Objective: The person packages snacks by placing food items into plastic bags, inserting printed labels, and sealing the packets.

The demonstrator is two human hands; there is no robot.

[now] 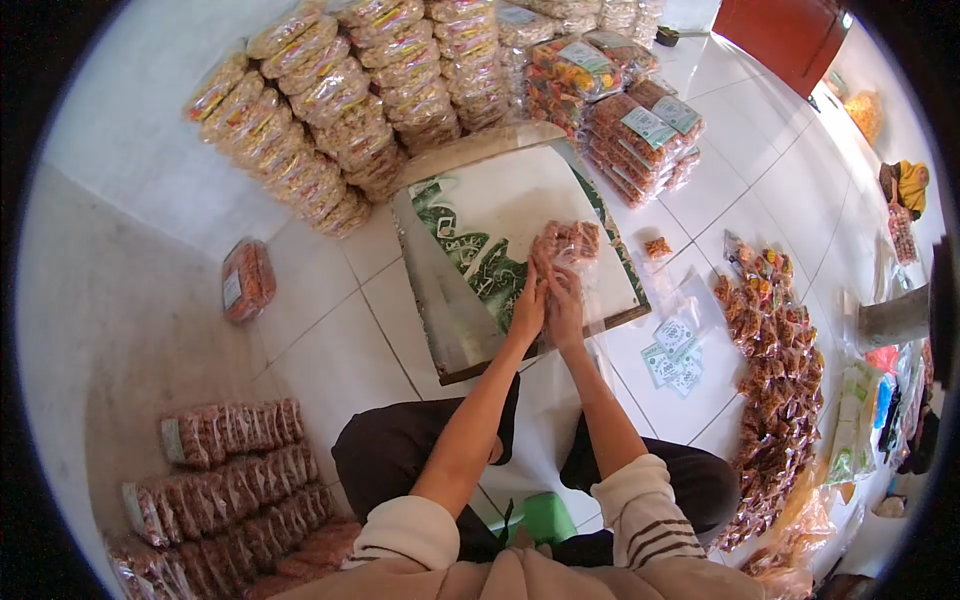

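Note:
A clear plastic bag of small reddish-brown snack packs (575, 240) lies on a low board (500, 185) with a worn white and green printed top. My left hand (531, 298) grips the left side of this bag near its open-looking lower end. Close beside it, my right hand (565, 302) has its fingers closed on the loose plastic at the same end. Loose clear film trails down past my right wrist. The fingertips are partly hidden by plastic and glare.
Printed label cards (675, 357) and a small snack packet (657, 247) lie right of the board. A long heap of small packets (775, 380) stretches further right. Filled bags (645, 135) and tall cracker stacks (330, 100) stand behind. Packed bags (230, 480) lie lower left.

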